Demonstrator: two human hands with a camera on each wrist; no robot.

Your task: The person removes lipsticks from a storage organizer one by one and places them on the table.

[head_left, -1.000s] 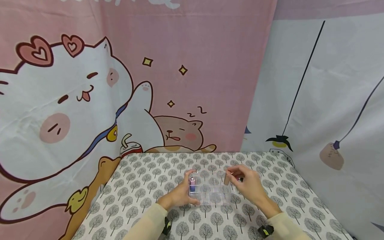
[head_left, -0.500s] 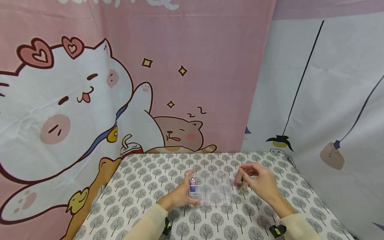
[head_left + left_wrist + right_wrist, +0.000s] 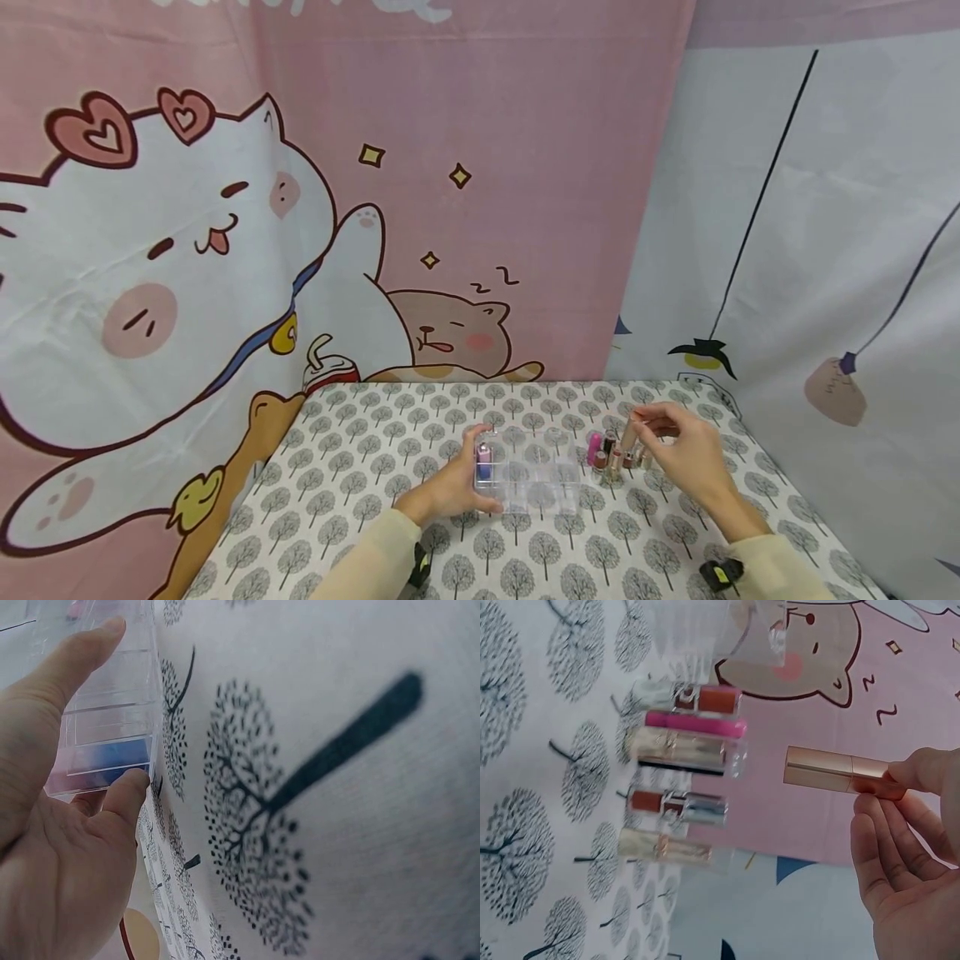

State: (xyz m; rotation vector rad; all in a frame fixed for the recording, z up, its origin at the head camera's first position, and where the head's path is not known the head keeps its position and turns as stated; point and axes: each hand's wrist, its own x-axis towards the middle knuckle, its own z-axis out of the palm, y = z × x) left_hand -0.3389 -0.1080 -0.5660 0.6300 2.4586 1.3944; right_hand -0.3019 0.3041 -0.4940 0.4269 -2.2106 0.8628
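Note:
My left hand [image 3: 444,485] grips the left end of a clear plastic organizer box [image 3: 542,497] with square compartments. A pink-and-blue tube [image 3: 483,462] sits in a compartment at that end; its blue part [image 3: 112,754] shows close to my fingers in the left wrist view. My right hand [image 3: 693,446] pinches a rose-gold lipstick [image 3: 821,768] by one end, holding it above the table. Below and left of that hand stand several upright lip tubes, among them a bright pink one [image 3: 694,724], a gold-and-clear one [image 3: 682,750] and a red-brown one [image 3: 646,800].
A white tablecloth [image 3: 491,546] with grey tree prints covers the table. The lip tubes stand in a cluster just right of the box. Behind the table hangs a pink cartoon curtain [image 3: 525,208]; a pale curtain [image 3: 750,208] hangs on the right.
My right hand has moved from the box's right end farther right, with the lipstick still pinched, uncovering the standing tubes. The left hand and the box stay put.

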